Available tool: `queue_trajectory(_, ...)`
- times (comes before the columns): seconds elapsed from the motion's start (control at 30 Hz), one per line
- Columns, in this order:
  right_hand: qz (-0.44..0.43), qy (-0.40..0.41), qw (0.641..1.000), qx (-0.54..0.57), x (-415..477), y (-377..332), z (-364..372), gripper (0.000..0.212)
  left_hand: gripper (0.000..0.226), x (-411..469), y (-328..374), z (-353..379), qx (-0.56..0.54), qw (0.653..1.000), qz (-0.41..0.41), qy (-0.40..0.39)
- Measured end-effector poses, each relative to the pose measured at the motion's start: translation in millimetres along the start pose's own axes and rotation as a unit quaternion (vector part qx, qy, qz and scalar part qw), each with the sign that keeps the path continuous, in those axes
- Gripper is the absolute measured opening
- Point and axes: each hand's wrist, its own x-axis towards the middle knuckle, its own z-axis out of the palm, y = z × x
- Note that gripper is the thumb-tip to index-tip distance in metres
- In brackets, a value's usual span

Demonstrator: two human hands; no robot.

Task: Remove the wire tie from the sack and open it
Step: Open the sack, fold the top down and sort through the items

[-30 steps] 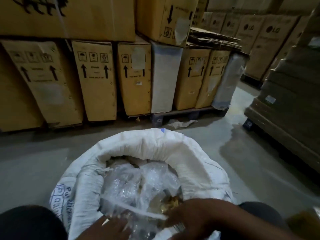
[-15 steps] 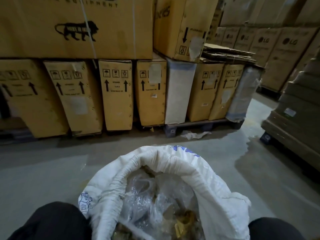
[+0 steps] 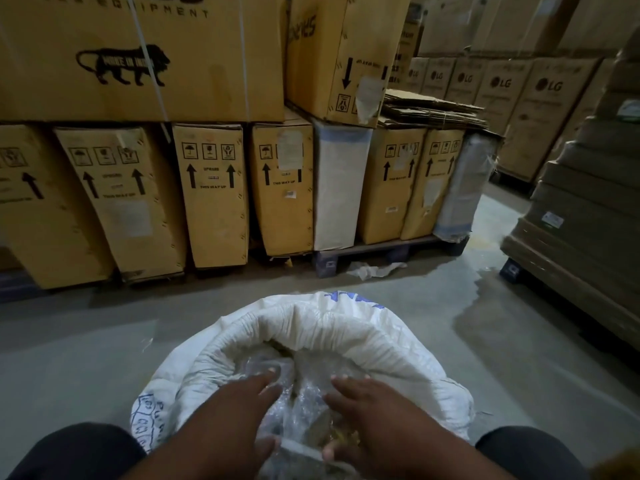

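The sack [image 3: 346, 337] stood open between the knees. Inside its mouth, the left hand [image 3: 235, 414] and right hand [image 3: 374, 414] were spread flat on the clear liner [image 3: 304, 403], nothing gripped. No wire tie was seen.

I see my two bare hands, the left hand [image 3: 239, 415] and the right hand [image 3: 372, 415], with short pale fingernails, no rings, forearms unsleeved. Dark, plain cloth trousers [image 3: 79, 452] cover both knees at the frame's lower corners.
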Motion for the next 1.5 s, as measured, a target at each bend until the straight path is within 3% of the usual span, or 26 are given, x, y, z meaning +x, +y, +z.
queue_trajectory(0.03,0.020,-0.014,0.999,-0.033,5.8,6.0,4.1,0.085,0.096,3.0,-4.1,-1.1,0.019,0.999,-0.010,0.029)
queue_trajectory(0.1,0.052,-0.008,0.995,-0.088,13.7,15.9,13.0,0.092,0.105,7.2,-13.7,1.9,0.049,0.998,-0.049,-0.006)
queue_trajectory(0.2,0.120,0.028,0.983,-0.139,11.0,27.3,9.4,0.087,0.114,-1.3,-27.1,3.0,0.128,0.988,-0.083,-0.024)
queue_trajectory(0.27,0.156,0.042,0.973,-0.166,5.3,42.0,12.8,0.086,0.115,-9.5,-46.2,7.6,0.118,0.987,-0.109,-0.005)
queue_trajectory(0.43,0.206,-0.018,0.954,-0.216,-8.2,76.1,15.5,0.096,0.129,-24.8,-62.5,3.2,0.130,0.978,-0.162,-0.012)
queue_trajectory(0.47,0.218,-0.052,0.952,-0.209,-9.3,75.6,13.3,0.101,0.132,-23.4,-64.0,-1.3,0.124,0.975,-0.183,0.018)
queue_trajectory(0.57,0.250,-0.083,0.940,-0.217,-3.8,82.5,22.4,0.104,0.115,-17.7,-72.7,-3.7,0.101,0.977,-0.190,0.002)
queue_trajectory(0.63,0.243,-0.082,0.945,-0.202,5.2,72.4,20.3,0.096,0.089,-10.5,-71.4,-3.0,0.095,0.981,-0.168,-0.002)
queue_trajectory(0.7,0.210,0.002,0.964,-0.161,18.1,60.1,15.7,0.076,0.054,4.4,-67.0,0.3,0.083,0.987,-0.139,0.021)
queue_trajectory(0.77,0.185,0.107,0.974,-0.081,33.9,49.0,10.9,0.060,0.044,20.8,-63.8,6.1,0.030,0.987,-0.146,0.065)
queue_trajectory(0.9,0.188,0.207,0.959,0.052,61.9,41.7,6.6,0.058,0.070,50.9,-60.5,12.1,-0.163,0.964,-0.141,0.158)
queue_trajectory(1.0,0.178,0.244,0.949,0.087,78.6,54.8,1.8,0.066,0.105,70.4,-66.7,7.4,-0.245,0.949,-0.143,0.140)
queue_trajectory(1.07,0.189,0.247,0.946,0.088,87.9,68.8,-3.9,0.077,0.114,82.4,-76.1,4.0,-0.258,0.945,-0.149,0.137)
queue_trajectory(1.17,0.197,0.230,0.952,0.040,102.0,87.5,-9.3,0.099,0.116,98.1,-91.0,-2.2,-0.237,0.946,-0.152,0.163)
queue_trajectory(1.27,0.198,0.226,0.954,-0.021,116.1,103.0,-14.0,0.115,0.116,110.9,-110.3,-13.2,-0.139,0.960,-0.142,0.200)
queue_trajectory(1.4,0.213,0.203,0.952,-0.079,135.8,128.2,-30.1,0.126,0.120,129.0,-144.7,-37.6,-0.041,0.955,-0.136,0.261)
queue_trajectory(1.5,0.216,0.208,0.946,-0.123,152.1,147.4,-44.8,0.126,0.121,139.5,-164.1,-49.2,0.025,0.954,-0.141,0.262)
